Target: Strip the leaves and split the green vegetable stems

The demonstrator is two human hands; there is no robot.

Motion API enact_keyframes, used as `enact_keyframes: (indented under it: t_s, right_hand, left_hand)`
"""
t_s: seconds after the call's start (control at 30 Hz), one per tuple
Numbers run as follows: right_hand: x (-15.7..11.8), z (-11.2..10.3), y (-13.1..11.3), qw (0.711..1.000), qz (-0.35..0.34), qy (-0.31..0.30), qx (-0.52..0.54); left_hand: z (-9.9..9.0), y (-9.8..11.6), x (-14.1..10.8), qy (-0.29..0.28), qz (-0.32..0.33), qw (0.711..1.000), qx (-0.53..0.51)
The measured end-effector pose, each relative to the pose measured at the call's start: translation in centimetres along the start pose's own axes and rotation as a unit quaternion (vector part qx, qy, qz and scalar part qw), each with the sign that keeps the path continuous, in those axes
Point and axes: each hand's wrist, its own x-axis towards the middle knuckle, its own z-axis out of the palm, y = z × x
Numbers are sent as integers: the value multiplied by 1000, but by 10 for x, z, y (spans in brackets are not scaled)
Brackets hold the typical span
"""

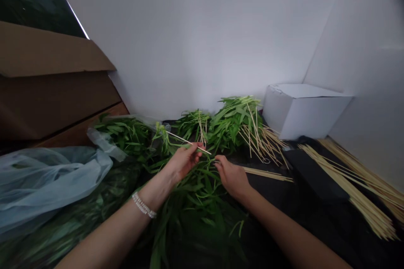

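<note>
In the middle of the view, my left hand is closed on a thin wooden skewer, whose far end reaches some green leaves at upper left. Just to the right, my right hand has its fingers pinched together at a thin green stem. Loose leafy greens lie below both hands. Behind them is a pile of greens on skewers, with a smaller bunch to its left. A few skewers lie right of my right hand.
A clear plastic bag and more greens are on the left, below a cardboard box. At right stand a white box and a black block, beside long bundles of sticks. A white wall rises behind.
</note>
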Motion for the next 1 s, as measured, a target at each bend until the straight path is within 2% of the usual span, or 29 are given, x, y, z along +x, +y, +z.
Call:
enact_keyframes:
  t_s: [0.13, 0.23, 0.33, 0.47, 0.6, 0.7, 0.77, 0.87, 1.0]
  right_hand:
    - [4, -4, 7, 997, 20, -28, -76]
    - [9, -10, 16, 985, 27, -58, -163]
    - [13, -14, 27, 970, 53, -86, -222]
    - [14, -13, 37, 962, 79, -123, -231]
    - [15, -12, 37, 960, 85, -151, -219]
    - [17, -13, 36, 963, 80, -152, -208]
    - [17, -13, 36, 964, 82, -147, -205]
    - [17, -12, 36, 966, 82, -142, -200]
    - [16, -9, 38, 966, 76, -149, -198]
  left_hand:
    - [-9, 22, 14, -3, 14, 998, 55]
    - [-13, 24, 36, 6, 58, 978, 199]
    - [-15, 22, 68, 57, 101, 927, 355]
    - [-17, 28, 117, 90, 116, 884, 445]
    - [-16, 35, 157, 128, 125, 815, 551]
    - [-13, 26, 177, 141, 124, 766, 615]
    - [-10, 14, 187, 137, 122, 743, 643]
    - [-6, -1, 199, 122, 115, 727, 666]
    - [2, -5, 212, 104, 120, 733, 661]
